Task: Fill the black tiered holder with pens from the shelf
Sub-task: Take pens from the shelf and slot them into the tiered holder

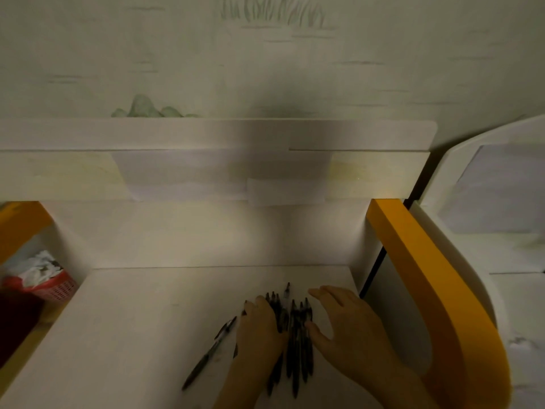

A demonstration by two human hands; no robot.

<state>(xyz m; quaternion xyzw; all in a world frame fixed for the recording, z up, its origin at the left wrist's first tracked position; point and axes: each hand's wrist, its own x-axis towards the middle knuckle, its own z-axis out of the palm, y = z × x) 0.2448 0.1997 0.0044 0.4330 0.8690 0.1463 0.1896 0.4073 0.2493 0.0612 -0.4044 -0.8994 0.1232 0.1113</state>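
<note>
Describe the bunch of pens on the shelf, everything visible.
The pens are dark and slim, perhaps a dozen; blur prevents a count. They lie flat on the white shelf, roughly parallel, tips toward the back wall. The left hand rests on the bunch's left side; the right hand cups its right side, thumb against it. One stray pen lies apart, angled, to the left.

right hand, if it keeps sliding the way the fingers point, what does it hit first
The right hand points up-left toward the shelf's back. Beyond its fingers lies bare shelf, then likely the white back panel, though depth is unclear.
</note>
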